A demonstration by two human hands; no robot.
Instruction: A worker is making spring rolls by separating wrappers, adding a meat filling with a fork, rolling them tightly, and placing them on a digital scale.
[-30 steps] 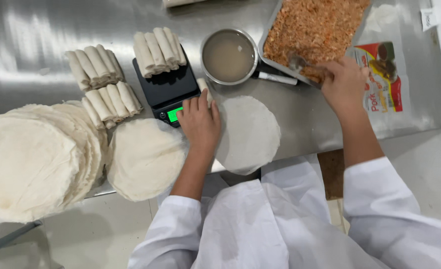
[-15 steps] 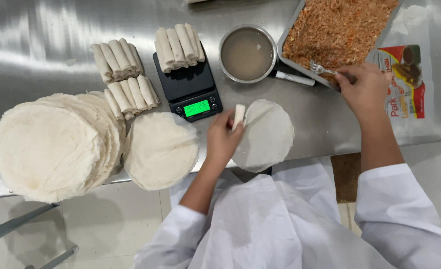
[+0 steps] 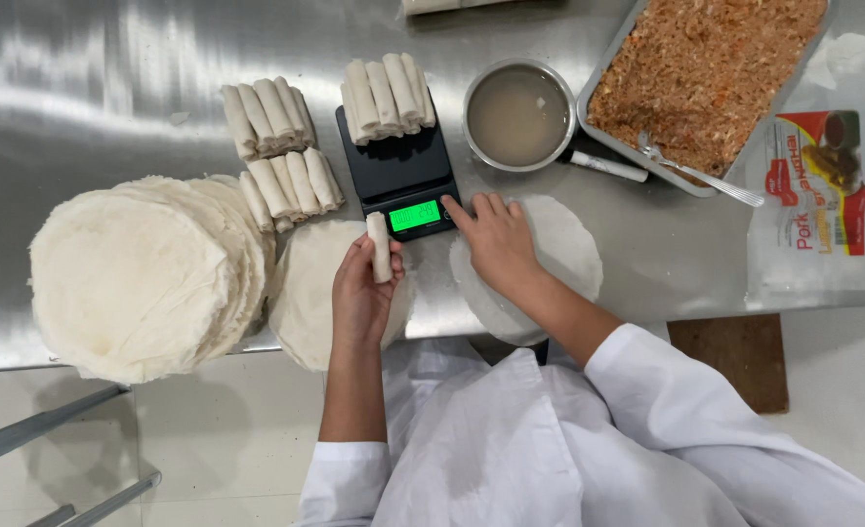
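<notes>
Wrapper stack far left, loose rolls beside it. Left hand pinches one roll upright over a single wrapper, just below the scale. Right hand lies flat and open on another wrapper, fingertips at the scale's edge; bowl and filling tray beyond.

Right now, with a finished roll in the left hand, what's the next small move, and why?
Probably set the roll on the scale beside the rolls already there. The left hand holds it just short of the lit display, and the right hand touches the scale's front corner.
</notes>
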